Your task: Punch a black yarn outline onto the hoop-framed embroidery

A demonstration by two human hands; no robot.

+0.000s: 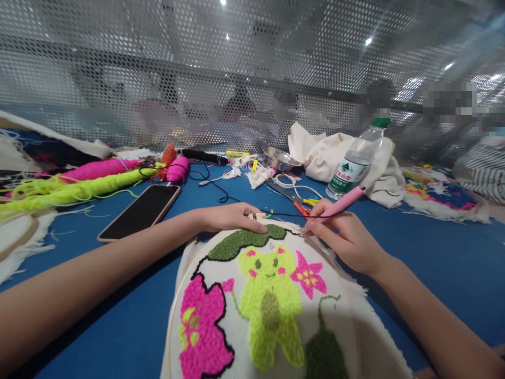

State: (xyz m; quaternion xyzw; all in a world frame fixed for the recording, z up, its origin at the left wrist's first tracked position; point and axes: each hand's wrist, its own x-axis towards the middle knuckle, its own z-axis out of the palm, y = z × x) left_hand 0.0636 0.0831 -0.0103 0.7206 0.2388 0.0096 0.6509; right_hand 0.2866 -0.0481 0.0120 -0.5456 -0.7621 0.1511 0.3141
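White cloth stretched in an embroidery hoop (236, 273) tilts toward me, worked with a yellow-green bear (272, 284), pink flowers and dark green leaves. My left hand (236, 217) grips the hoop's top rim beside its screw clamp (257, 216), thumb on the front over the green leaf, other fingers hidden behind. My right hand (339, 237) pinches a pink punch needle pen (343, 203), its tip at the cloth by the end of a black outline near the upper right rim. Black yarn (280, 213) runs from the table across behind the hoop to the pen.
A phone (140, 211) lies left on the blue table, near yellow-green yarn (82, 184) and pink yarn (177, 168). Behind the hoop are orange-handled scissors (301, 209), a metal bowl (281, 158), a water bottle (351, 163) and crumpled cloth (319, 152). A perforated metal screen (197, 68) stands behind.
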